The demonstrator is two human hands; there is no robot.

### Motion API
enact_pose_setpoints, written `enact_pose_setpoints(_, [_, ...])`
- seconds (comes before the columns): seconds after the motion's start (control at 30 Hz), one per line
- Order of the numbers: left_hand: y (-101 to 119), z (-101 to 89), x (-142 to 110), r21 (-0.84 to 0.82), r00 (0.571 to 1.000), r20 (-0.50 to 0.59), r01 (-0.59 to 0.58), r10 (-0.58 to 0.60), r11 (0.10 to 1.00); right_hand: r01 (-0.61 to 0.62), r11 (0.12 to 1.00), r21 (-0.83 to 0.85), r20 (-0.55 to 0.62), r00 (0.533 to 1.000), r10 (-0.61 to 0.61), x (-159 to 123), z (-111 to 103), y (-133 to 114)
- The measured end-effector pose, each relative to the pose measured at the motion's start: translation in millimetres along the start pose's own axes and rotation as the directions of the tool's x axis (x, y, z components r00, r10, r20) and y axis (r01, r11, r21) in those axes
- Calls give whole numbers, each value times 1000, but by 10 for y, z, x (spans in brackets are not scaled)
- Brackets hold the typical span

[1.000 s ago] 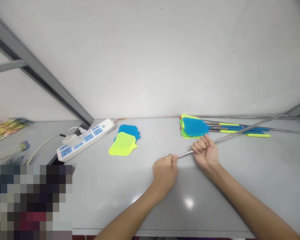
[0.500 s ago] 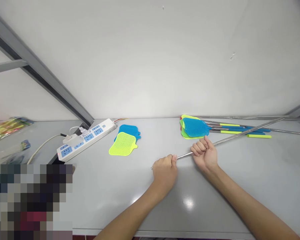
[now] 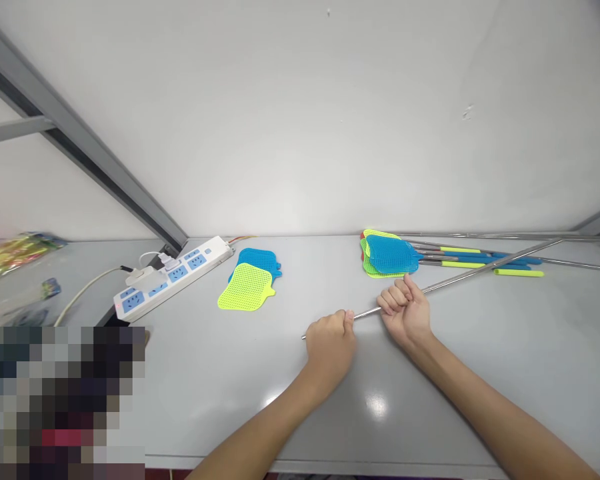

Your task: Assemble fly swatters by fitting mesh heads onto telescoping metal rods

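Note:
A thin metal telescopic rod (image 3: 480, 272) slants across the table, its near tip poking out past my left hand (image 3: 330, 343). That hand is closed around the rod's thin end. Farther along, my right hand (image 3: 404, 312) is wrapped around the same rod, palm side toward me. Just beyond the right hand lies a pile of fly swatters with perforated heads, a blue fly swatter head (image 3: 393, 255) on top of green and red ones. To the left rest loose swatter heads: a yellow-green head (image 3: 247, 287) overlapping blue ones (image 3: 257, 259).
Metal rods (image 3: 510, 236) and swatter handles in blue and yellow-green (image 3: 517, 272) lie along the wall at right. A white power strip (image 3: 175, 277) with plugs and cables sits at left. Plastic-wrapped items (image 3: 20, 257) lie beyond a grey frame post (image 3: 80, 127).
My right hand has shifted slightly left toward my left hand, and the rod's far end has moved left with it. My left hand and the near tip stay almost in place.

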State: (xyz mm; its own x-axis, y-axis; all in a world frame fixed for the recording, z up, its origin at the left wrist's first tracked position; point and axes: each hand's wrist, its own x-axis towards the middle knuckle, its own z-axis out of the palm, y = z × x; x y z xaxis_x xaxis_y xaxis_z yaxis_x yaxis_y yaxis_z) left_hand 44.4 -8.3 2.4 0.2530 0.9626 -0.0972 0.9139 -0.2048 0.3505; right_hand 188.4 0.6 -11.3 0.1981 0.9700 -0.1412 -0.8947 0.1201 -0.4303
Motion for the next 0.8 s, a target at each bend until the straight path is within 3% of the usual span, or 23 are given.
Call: enact_pose_setpoints(0.8, [9, 53, 2, 4, 999, -39, -12, 12, 1000, -36, 998, 46, -43, 998, 37, -47, 49, 88])
